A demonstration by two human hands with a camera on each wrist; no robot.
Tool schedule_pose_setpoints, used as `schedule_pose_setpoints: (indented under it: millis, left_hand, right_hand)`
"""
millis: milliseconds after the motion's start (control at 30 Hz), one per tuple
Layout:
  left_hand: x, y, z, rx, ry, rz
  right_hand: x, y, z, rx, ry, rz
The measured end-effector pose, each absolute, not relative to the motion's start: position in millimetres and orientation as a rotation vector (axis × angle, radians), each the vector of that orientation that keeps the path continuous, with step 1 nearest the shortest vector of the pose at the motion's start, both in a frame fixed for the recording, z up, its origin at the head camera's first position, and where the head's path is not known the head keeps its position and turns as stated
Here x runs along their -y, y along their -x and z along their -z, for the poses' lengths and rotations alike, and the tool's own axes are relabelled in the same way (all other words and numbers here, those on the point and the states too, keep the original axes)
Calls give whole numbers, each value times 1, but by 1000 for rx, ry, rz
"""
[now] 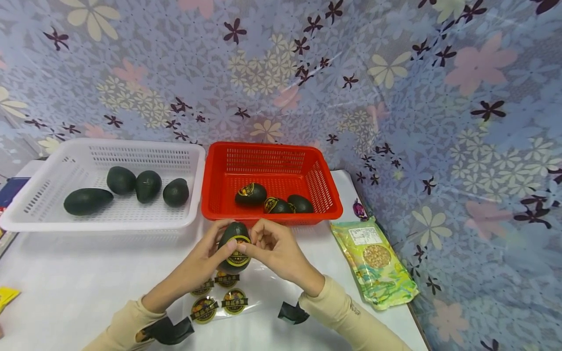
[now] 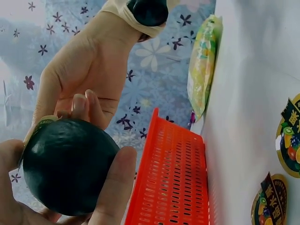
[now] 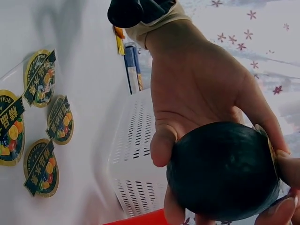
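A dark green avocado [image 1: 234, 230] is held by my left hand [image 1: 203, 257], just in front of the red basket. On its upper side lies a round black-and-gold fruit sticker [image 1: 239, 259]. My right hand [image 1: 281, 249] presses the sticker with its thumb, the other fingers loosely bent beside the fruit. The left thumb also touches the label. Both wrist views show the avocado's bare underside [image 2: 70, 166] [image 3: 222, 171], with the label just visible at its edge. Below the hands lies a clear sheet [image 1: 259, 287] with several more stickers [image 1: 234, 301].
A white basket [image 1: 105, 225] at the left holds several unlabelled avocados [image 1: 89, 201]. Inside the red basket [image 1: 272, 151] are three avocados [image 1: 251, 195], at least two with labels. To the right lie a green-yellow food bag [image 1: 377, 273] and a purple wrapped candy [image 1: 359, 209].
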State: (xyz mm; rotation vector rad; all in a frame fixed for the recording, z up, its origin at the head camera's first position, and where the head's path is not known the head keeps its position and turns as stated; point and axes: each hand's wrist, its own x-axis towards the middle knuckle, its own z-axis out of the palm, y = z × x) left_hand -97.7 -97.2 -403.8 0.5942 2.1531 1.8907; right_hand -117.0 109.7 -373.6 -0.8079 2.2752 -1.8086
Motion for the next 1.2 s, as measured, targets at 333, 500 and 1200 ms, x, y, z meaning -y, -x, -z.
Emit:
schedule_pose_setpoints:
  millis: [333,500,1200]
  left_hand:
    - [98,97,397,-2101,-540,-1896]
    - [99,96,394,-2105,-490,-1887]
    - [114,101,393,-1872,-677,-1852]
  right_hand:
    - [-110,117,374,-2355,870,1679]
    - [-110,116,372,-2378,912,1594]
    - [-118,130,379,-1943,684,1755]
